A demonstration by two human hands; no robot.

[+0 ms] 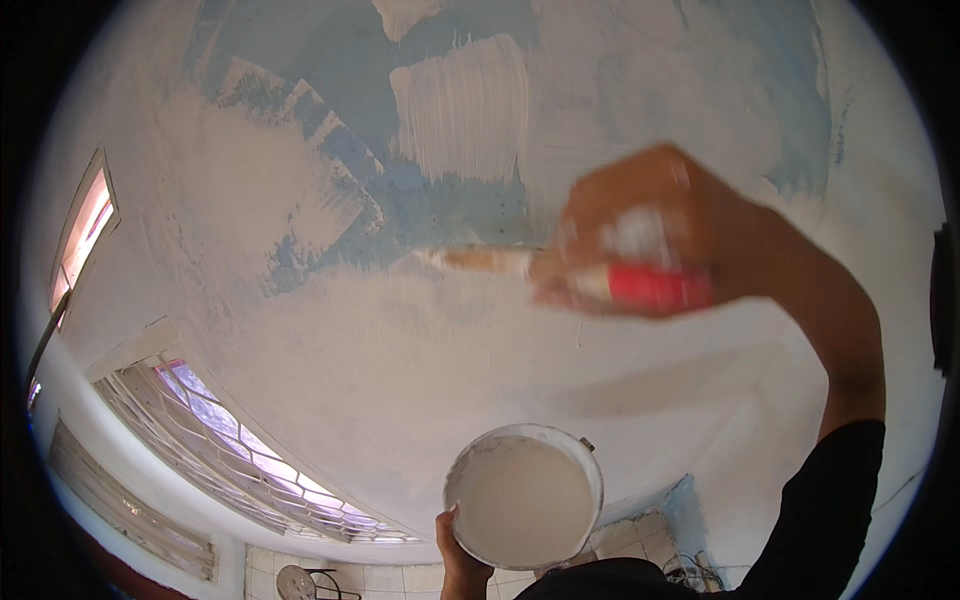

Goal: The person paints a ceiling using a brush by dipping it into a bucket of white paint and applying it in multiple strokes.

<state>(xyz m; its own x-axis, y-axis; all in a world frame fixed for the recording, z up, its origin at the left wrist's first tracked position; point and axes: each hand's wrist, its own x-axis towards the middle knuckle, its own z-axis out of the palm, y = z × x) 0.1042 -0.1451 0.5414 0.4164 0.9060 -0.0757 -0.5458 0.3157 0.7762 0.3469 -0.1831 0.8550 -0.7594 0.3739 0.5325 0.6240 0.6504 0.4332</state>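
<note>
The right hand [640,230] has its fingers curled round the brush [505,261], which juts left from them, long axis nearly level, bristles [440,258] before the wall's [400,335] blue patch [455,210]; whether they touch, I can't tell. Lower down, the left hand [463,560] grips the bucket [598,485], thumb at its rim.

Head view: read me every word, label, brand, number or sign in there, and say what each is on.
No readable text anywhere.
Brush in the right hand: blurred, so any mark on it can't be read.
Bucket in the left hand: no writing shows on the visible part.
Wall: pale strokes over blue, no letters or signs.
</note>
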